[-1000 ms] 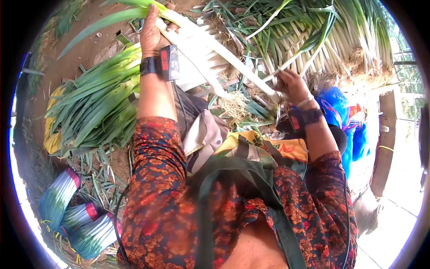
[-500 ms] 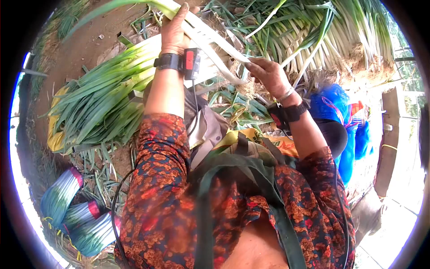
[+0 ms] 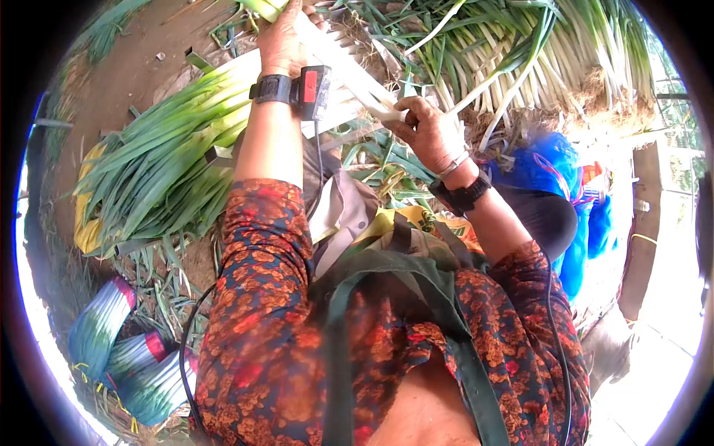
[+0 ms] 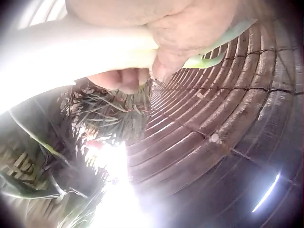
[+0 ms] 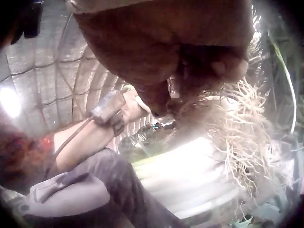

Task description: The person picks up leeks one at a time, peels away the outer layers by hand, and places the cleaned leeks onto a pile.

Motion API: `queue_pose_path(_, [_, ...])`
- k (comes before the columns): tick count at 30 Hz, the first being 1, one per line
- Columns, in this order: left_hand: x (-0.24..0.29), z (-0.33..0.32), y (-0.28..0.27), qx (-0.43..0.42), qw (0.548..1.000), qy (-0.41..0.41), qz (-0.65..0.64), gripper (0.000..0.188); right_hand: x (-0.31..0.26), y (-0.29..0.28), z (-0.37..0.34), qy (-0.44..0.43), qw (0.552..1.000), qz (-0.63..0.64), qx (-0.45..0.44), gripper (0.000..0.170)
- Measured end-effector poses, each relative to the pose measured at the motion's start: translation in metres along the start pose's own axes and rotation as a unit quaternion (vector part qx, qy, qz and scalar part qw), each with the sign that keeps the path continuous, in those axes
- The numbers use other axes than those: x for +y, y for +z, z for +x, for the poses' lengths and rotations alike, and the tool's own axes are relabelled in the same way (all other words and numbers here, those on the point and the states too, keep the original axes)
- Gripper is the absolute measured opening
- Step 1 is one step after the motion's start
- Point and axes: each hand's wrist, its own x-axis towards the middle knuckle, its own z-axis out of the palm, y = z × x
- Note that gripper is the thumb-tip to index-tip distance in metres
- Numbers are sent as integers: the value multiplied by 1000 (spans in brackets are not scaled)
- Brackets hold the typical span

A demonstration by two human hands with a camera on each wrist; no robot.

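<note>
In the head view the left hand [image 3: 284,46] grips the leek stalks [image 3: 346,70] near their green part; the left wrist view shows its fingers curled round a pale stalk [image 4: 109,47]. At the lower, root end the right hand [image 3: 430,134] pinches the white part between thumb and fingers. Seen from the right wrist, that hand [image 5: 166,52] is dark, with pale roots [image 5: 244,118] beside its fingers. A bundle of leeks [image 3: 171,149] lies under and left of the left forearm, its white ends [image 5: 190,166] below the right hand.
A large pile of leeks [image 3: 573,59] lies at the upper right. Blue netting [image 3: 547,163] is beside the right forearm. Several tied bundles [image 3: 100,327] lie at the lower left, and yellow material [image 3: 91,201] shows under the leek bundle's leaf ends.
The left hand has shifted right and up with the stalks since the earliest frame. The right hand has moved left from the root area and now pinches the white stalk.
</note>
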Motion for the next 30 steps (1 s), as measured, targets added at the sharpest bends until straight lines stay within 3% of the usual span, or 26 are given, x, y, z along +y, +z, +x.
queue_pose_path(2, [-2,3,-8,-22,1000,-5,6,23,5,9,-2,-14,999,43,-13,10])
queue_pose_path(5, [2,-2,-8,25,999,-19,7,23,4,-10,-20,-24,1000,17,-10,10])
queue_pose_path(7, [8,2,-15,53,998,-36,5,23,52,-25,-42,47,998,-34,-38,8])
queue_pose_path(8, [11,4,-18,67,997,-43,3,23,96,-29,-51,117,968,-187,-117,11])
queue_pose_path(9, [11,5,-18,48,998,-33,-5,23,144,-36,-57,110,896,-317,-291,17])
queue_pose_path(12, [6,5,-15,33,999,-2,-10,25,100,-66,-37,131,958,-213,-138,35])
queue_pose_path(13, [1,9,-28,8,1000,-28,-2,26,90,-58,-23,179,978,-67,-88,39])
queue_pose_path(15, [-14,17,-24,-7,994,-23,-105,24,57,-43,0,156,981,91,-73,38])
queue_pose_path(16, [-8,11,-11,-3,995,-7,-100,25,32,-35,10,140,984,76,-84,36])
queue_pose_path(17, [-4,-2,2,2,995,10,-97,26,70,0,19,86,977,186,-53,32])
queue_pose_path(19, [-4,-8,12,59,997,26,-35,33,38,-2,26,75,989,120,-53,27])
queue_pose_path(22, [-12,-9,16,72,992,0,-100,35,18,-9,34,113,980,143,-75,33])
queue_pose_path(25, [-19,-14,17,118,991,18,-57,34,-5,-9,29,3,995,-96,-15,42])
queue_pose_path(26, [-19,-15,14,118,991,12,-61,33,-20,-9,25,-26,988,-151,-33,52])
queue_pose_path(30, [10,-26,-5,102,992,-4,-78,23,-11,15,17,-51,996,-32,-63,59])
